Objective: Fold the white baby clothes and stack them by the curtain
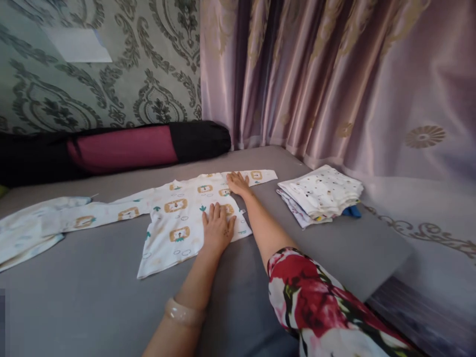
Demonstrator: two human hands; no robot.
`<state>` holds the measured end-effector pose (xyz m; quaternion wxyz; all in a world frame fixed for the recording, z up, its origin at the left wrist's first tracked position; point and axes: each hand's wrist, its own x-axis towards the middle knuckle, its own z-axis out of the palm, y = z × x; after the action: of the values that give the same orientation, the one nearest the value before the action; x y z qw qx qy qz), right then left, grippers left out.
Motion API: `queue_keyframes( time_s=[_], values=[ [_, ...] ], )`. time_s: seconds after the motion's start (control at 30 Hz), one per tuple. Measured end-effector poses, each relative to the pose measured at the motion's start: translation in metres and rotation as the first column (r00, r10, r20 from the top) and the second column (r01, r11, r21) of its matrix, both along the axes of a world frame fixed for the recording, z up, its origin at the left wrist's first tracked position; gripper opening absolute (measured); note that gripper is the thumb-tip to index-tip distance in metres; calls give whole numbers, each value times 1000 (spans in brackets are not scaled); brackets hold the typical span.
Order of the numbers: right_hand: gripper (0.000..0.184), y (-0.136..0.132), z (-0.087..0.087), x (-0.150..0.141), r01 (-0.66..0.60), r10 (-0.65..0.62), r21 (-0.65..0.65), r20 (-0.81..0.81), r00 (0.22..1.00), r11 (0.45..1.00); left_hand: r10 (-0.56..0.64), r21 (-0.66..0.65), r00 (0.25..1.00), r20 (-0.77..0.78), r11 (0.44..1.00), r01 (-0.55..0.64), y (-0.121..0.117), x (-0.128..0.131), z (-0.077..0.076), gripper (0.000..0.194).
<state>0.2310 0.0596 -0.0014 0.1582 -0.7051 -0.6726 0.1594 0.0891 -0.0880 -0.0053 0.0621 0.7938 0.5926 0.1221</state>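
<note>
A small white long-sleeved shirt (191, 218) with lion-like prints lies spread flat on the grey bed sheet, its sleeves stretched out to both sides. My left hand (217, 229) rests palm down on the body of the shirt near its right side, fingers spread. Farther back, my right hand (238, 183) presses flat where the right sleeve meets the shoulder. Neither hand grips the cloth. The end of the left sleeve meets another pale garment (33, 228) at the left edge of the view.
To the right sits a stack of folded printed clothes (322, 193), with a bit of blue cloth under it. A long black and maroon bag (126, 146) lies along the patterned wall. Shiny curtains (334, 74) hang behind the grey bed (92, 307).
</note>
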Motion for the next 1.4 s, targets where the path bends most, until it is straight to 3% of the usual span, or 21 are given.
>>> queue_keyframes(
  time_s=[0.13, 0.3, 0.47, 0.53, 0.63, 0.73, 0.87, 1.0, 1.1, 1.2, 1.3, 1.4],
  values=[
    [39, 4, -3, 14, 102, -85, 128, -131, 988, 986, -4, -58, 999, -31, 998, 2, -1, 0, 3, 57],
    [50, 2, 1, 48, 247, -217, 197, -161, 963, 949, 2, -43, 1000, -19, 999, -3, 0, 1, 2, 55],
    [46, -9, 7, 74, 562, -566, 257, -69, 822, 786, 10, -47, 1000, 16, 999, -10, 2, 1, 5, 52],
    [46, -11, 6, 75, 628, -640, 267, -51, 767, 731, 18, -55, 1000, 19, 998, -17, 3, 1, 6, 50],
    [54, -11, 0, 72, 686, -693, 208, -48, 719, 697, 22, -70, 1000, 18, 997, -20, 3, 1, 9, 49],
    [56, -10, -3, 70, 706, -711, 153, -29, 703, 691, 6, -89, 1000, 8, 996, -5, 3, 0, 14, 48],
    [46, -10, 1, 70, 700, -708, 184, -36, 706, 689, -25, -146, 999, -26, 989, 21, 7, -2, 31, 44],
    [43, -11, 9, 70, 705, -709, 196, -65, 703, 681, -47, -247, 999, -13, 968, 43, 36, -9, 44, 37],
    [41, -10, 15, 68, 687, -679, 132, -107, 726, 714, -34, -289, 994, 104, 955, 63, 71, -19, 42, 40],
    [37, -7, 20, 67, 645, -625, 74, -187, 758, 760, -25, -218, 992, 124, 975, 52, 103, -25, 36, 38],
    [35, -3, 25, 65, 613, -568, 123, -270, 778, 781, 36, -141, 997, 75, 990, -25, 127, -24, 31, 37],
    [33, 4, 29, 63, 569, -486, 195, -347, 802, 799, 22, -98, 997, 72, 995, -14, 146, -17, 26, 39]
  ],
)
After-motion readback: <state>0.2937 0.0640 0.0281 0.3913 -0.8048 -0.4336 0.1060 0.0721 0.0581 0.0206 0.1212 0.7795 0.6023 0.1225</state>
